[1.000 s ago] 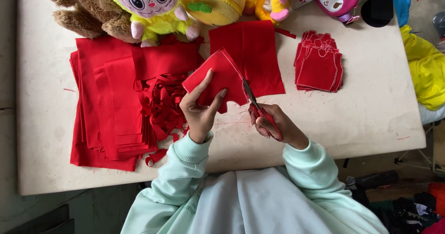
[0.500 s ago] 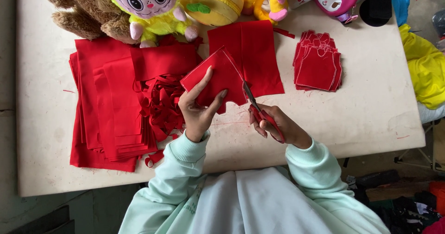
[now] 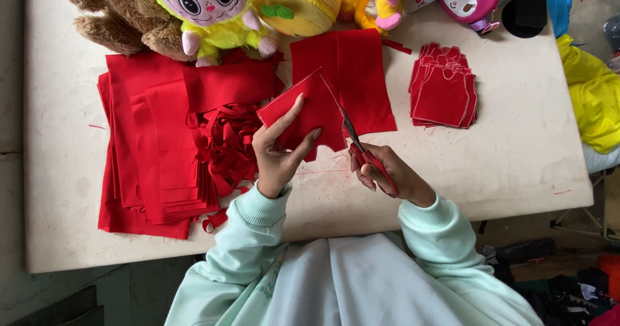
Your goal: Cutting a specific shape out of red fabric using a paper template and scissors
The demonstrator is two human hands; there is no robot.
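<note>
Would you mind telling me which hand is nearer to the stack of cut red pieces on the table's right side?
Right. The right hand, holding scissors, sits just below-left of the stack of cut red pieces; the left hand is farther left, gripping red fabric.

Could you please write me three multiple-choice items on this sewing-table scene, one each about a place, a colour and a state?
1. Where does the stack of cut red pieces lie?
A. on the person's right side of the table
B. under the plush toys
C. on the floor

2. What colour are the scissors' handles?
A. blue
B. red
C. black

3. What is the left hand doing?
A. resting flat on the table
B. holding up a red fabric piece
C. gripping a plush toy

Answers: 1 A, the stack sits on the right, apart from the uncut sheets. 2 B, red handles show in the right hand holding the scissors. 3 B, its fingers pinch the piece at the blades.
</note>
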